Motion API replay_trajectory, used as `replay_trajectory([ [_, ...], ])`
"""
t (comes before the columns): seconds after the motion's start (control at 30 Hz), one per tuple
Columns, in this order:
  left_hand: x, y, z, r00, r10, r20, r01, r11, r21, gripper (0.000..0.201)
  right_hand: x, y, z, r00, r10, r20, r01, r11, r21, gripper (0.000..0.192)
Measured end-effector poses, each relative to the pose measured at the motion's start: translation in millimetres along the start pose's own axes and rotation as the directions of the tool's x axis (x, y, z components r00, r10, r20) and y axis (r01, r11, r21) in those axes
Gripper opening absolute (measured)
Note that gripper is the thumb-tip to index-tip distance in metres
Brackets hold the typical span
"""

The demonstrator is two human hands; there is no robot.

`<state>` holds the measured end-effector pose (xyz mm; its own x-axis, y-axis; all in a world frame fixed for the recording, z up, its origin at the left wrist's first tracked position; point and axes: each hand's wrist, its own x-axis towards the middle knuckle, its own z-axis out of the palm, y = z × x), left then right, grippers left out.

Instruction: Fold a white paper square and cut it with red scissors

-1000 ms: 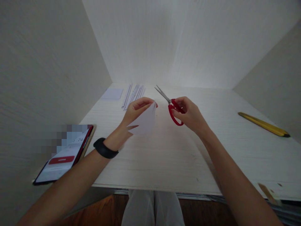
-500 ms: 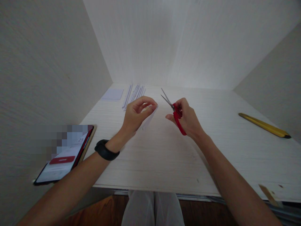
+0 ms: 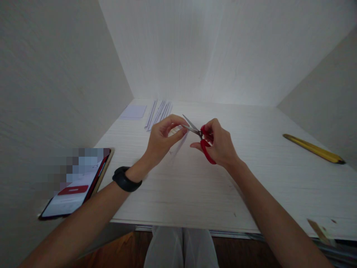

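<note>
My left hand [image 3: 163, 139] pinches a folded white paper [image 3: 178, 143] above the middle of the pale wooden desk [image 3: 195, 186]; the paper shows nearly edge-on and hangs below my fingers. My right hand [image 3: 219, 143] grips red-handled scissors [image 3: 202, 143] with fingers through the loops. The blades point left, slightly parted, and their tips meet the top edge of the paper by my left fingertips. A black band sits on my left wrist.
Several cut paper strips [image 3: 158, 111] and a small white square sheet [image 3: 134, 111] lie at the back left. A phone [image 3: 75, 186] with a lit screen leans at the left edge. A yellow ruler [image 3: 314, 149] lies at the right. Walls close in on three sides.
The right hand brought the scissors down and left until the blades reached the paper. The left hand turned the paper from flat-on to nearly edge-on and lowered slightly.
</note>
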<state>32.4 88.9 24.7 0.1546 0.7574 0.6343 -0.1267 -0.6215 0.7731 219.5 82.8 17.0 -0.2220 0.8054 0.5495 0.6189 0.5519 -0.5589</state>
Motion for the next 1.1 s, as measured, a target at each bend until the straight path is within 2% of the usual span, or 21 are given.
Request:
replay_trajectory([
  [0.23,-1.1,1.3,1.6,1.0,-0.004,0.016,0.005,1.0,-0.03,0.003,0.2,-1.6,0.4,0.999,-0.038,-0.018,0.037,0.998,-0.05,0.058],
  [0.4,-1.1,2.2,2.1,1.0,-0.008,0.014,0.008,1.0,-0.012,0.011,0.3,-0.5,0.7,0.999,-0.045,-0.006,0.045,0.998,-0.052,0.058],
  [0.67,-1.9,2.1,3.1,0.996,-0.078,0.038,0.078,0.997,-0.009,0.017,0.3,-1.6,-0.3,0.999,-0.046,0.019,0.047,0.998,-0.036,0.056],
  [1.1,-2.7,-1.5,1.6,0.996,-0.061,0.068,0.065,0.997,-0.045,0.013,0.4,-1.2,-1.2,0.998,-0.05,0.027,0.051,0.999,-0.012,0.052],
])
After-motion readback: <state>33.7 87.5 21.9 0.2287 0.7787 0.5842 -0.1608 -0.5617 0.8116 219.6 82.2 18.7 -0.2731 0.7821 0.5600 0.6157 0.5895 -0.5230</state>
